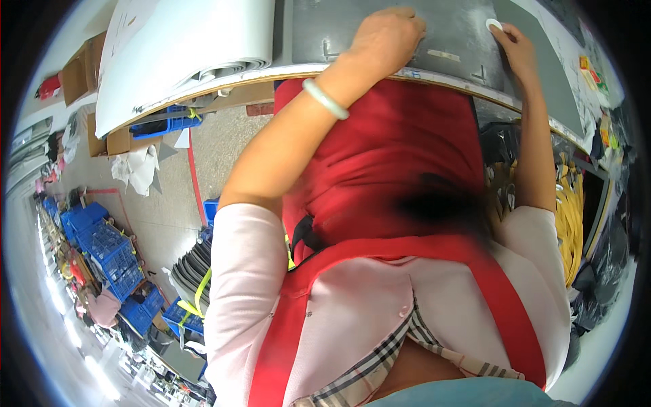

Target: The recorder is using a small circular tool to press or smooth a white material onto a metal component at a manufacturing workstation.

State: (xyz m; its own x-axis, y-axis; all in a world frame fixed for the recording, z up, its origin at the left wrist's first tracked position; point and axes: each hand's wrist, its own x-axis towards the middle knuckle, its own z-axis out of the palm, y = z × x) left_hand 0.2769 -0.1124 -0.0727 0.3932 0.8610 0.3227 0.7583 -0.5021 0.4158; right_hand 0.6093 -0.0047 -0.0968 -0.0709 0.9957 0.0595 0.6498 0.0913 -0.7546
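Observation:
My right hand [519, 49] pinches a small white round piece [494, 25], ring-like or disc-like, above the right part of a dark grey sheet [461, 27]. My left hand [388, 42] is closed over the middle of the same sheet, its fingertips curled together; whatever they hold, if anything, is hidden. A short beige strip [443, 54] is stuck on the sheet between the two hands. Near the sheet's front edge are two L-shaped marks, a left one [330, 51] and a right one [480, 73]. A pale bangle [325, 99] circles my left wrist.
A big white roll of sheet material [234, 41] lies left on the table, whose front edge [447, 83] curves before my red apron [393, 149]. Blue crates [108, 251] line the left floor. Yellow straps [569, 217] hang at right, near black bags [600, 285].

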